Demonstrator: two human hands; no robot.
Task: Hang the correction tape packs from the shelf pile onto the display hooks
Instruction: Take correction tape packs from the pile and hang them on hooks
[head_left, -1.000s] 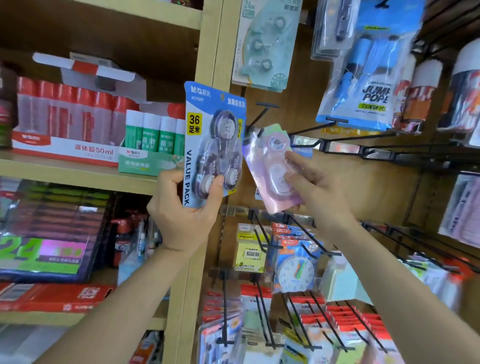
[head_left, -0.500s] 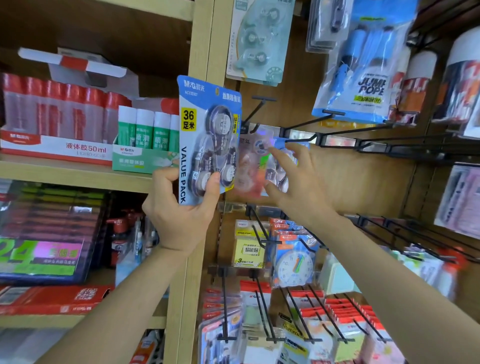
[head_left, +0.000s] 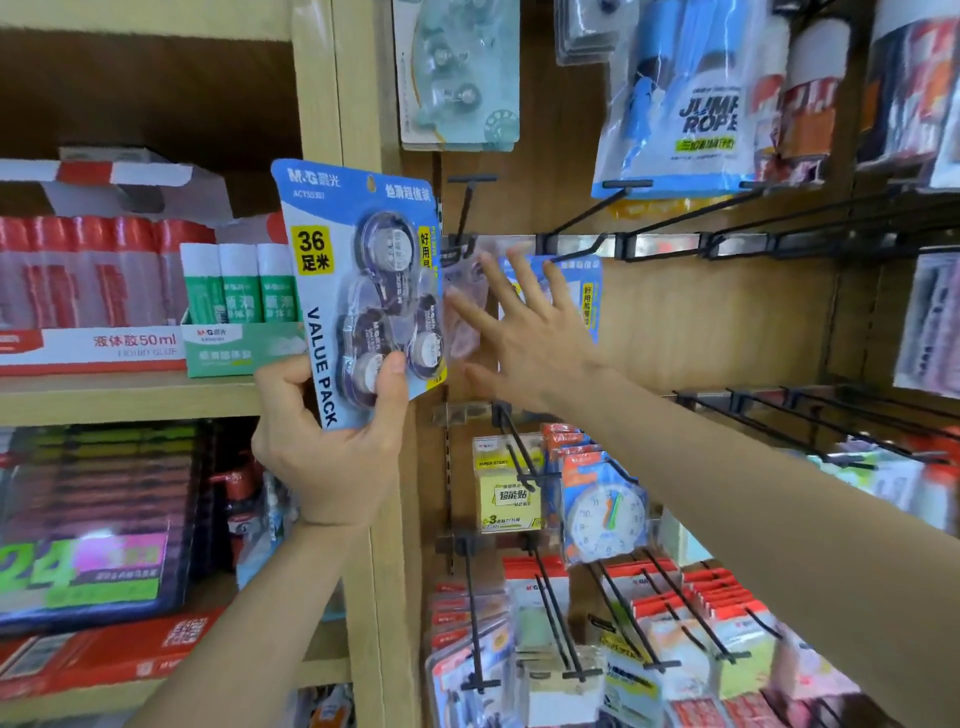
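Note:
My left hand (head_left: 332, 441) grips a blue "VALUE PACK" correction tape pack (head_left: 358, 291) by its lower edge and holds it upright in front of the wooden shelf post. My right hand (head_left: 524, 338) is spread flat with straight fingers against packs hanging at the back of a black display hook (head_left: 576, 252). Behind those fingers hang a pinkish clear pack (head_left: 467, 312) and another blue correction tape pack (head_left: 589, 296), both partly hidden. An empty black hook (head_left: 467, 208) juts out just left of them.
Glue boxes (head_left: 88, 312) and green glue sticks (head_left: 239, 291) fill the left shelf. A jump rope pack (head_left: 691, 104) hangs upper right, a teal tape pack (head_left: 457, 78) above. Below hang sticky notes (head_left: 509, 488), a toy clock (head_left: 605, 514) and several long hooks pointing outward.
My right hand pushed the pinkish pack back along the hook toward the panel, let go of it and spread its fingers. My left hand kept holding the blue pack, nearly still.

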